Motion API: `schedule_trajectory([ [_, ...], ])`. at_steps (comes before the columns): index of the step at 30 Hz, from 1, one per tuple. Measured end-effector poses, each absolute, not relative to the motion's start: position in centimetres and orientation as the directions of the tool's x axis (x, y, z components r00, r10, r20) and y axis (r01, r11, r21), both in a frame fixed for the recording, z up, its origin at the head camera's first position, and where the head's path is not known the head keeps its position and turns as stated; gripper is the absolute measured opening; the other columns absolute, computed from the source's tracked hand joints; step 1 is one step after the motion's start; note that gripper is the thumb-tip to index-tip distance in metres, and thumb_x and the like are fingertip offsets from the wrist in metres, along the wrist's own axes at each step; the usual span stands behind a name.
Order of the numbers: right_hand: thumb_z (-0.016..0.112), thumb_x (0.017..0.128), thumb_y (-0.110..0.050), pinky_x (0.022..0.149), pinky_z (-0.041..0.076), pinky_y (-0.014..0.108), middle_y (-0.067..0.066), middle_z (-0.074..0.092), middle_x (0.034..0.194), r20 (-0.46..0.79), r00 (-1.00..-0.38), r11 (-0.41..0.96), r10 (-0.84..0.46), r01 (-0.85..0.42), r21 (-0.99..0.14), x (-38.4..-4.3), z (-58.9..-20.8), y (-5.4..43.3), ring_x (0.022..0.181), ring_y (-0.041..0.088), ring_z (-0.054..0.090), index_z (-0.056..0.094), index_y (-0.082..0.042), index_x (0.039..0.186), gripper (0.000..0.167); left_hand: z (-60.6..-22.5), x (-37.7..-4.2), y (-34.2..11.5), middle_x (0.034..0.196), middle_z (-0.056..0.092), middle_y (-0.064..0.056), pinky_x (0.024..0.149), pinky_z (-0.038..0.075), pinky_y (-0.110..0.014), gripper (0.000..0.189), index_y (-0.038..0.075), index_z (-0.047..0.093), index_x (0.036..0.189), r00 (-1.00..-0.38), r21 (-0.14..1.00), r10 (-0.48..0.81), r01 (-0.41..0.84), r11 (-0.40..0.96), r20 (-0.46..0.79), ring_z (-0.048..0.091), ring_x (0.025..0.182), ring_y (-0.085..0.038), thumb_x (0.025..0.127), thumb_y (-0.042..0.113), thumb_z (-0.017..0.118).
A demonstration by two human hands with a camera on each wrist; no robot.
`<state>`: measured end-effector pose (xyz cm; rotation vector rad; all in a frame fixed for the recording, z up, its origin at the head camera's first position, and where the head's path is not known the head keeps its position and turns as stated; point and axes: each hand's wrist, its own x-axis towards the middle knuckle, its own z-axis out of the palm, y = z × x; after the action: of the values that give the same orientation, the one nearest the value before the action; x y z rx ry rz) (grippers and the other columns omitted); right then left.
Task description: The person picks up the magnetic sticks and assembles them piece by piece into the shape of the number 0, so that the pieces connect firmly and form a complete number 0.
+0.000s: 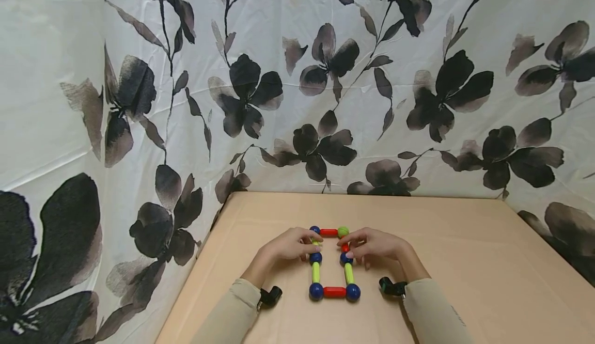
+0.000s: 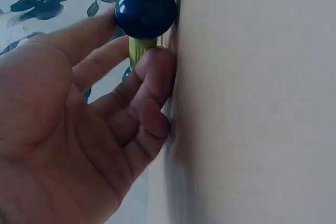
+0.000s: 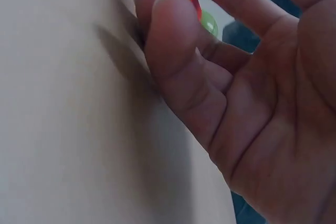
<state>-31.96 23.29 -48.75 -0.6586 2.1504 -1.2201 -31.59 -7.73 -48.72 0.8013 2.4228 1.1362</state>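
A closed, elongated frame of toy building sticks and balls lies on the table. My left hand (image 1: 289, 245) holds its left side, thumb at the middle blue ball (image 2: 146, 12) and fingers around the far yellow-green stick (image 2: 139, 51). On the other side my right hand (image 1: 383, 245) grips the far right part, with fingertips at the green ball (image 1: 343, 231) and the short red stick (image 1: 345, 248), thumb by the blue ball (image 1: 346, 259). Another red stick (image 1: 329, 233) joins the far corners. Nearest me, a red stick (image 1: 334, 292) links two blue balls, the left one (image 1: 316, 291) and the right one (image 1: 353, 293).
The tan table top (image 1: 465, 261) extends around the frame on all sides. Behind and to the left hangs a white cloth (image 1: 288, 13) with dark flowers. Black wrist cameras, a left one (image 1: 270, 296) and a right one (image 1: 392, 286), sit at the sleeve cuffs.
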Motion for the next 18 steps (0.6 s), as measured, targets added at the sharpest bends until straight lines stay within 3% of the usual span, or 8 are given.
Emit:
schedule_trajectory([
  [7, 0.078, 0.095, -0.029, 0.062, 0.054, 0.029, 0.006, 0.061, 0.085, -0.232, -0.724, 0.506, -0.650, -0.184, -0.843, -31.8, -48.6, 22.2, 0.066, 0.019, 0.059, 0.070, -0.015, 0.122, 0.032, -48.6, -31.6, -7.3, 0.084, 0.065, 0.000, 0.060, 0.047, -0.027, 0.035, 0.016, 0.072, 0.126, -0.791, 0.755, 0.607, 0.349, 0.555, -0.081, 0.063, 0.070, -0.015, 0.098, 0.037, 0.073],
  [18, 0.075, 0.092, -0.020, 0.061, 0.057, 0.028, 0.009, 0.059, 0.094, -0.274, -0.725, 0.513, -0.633, -0.127, -0.849, -31.7, -48.4, 22.1, 0.065, 0.019, 0.062, 0.068, -0.011, 0.119, 0.029, -48.8, -31.8, -7.0, 0.082, 0.063, -0.002, 0.060, 0.045, -0.028, 0.032, 0.017, 0.073, 0.122, -0.805, 0.760, 0.588, 0.338, 0.556, -0.072, 0.060, 0.069, -0.016, 0.097, 0.037, 0.074],
])
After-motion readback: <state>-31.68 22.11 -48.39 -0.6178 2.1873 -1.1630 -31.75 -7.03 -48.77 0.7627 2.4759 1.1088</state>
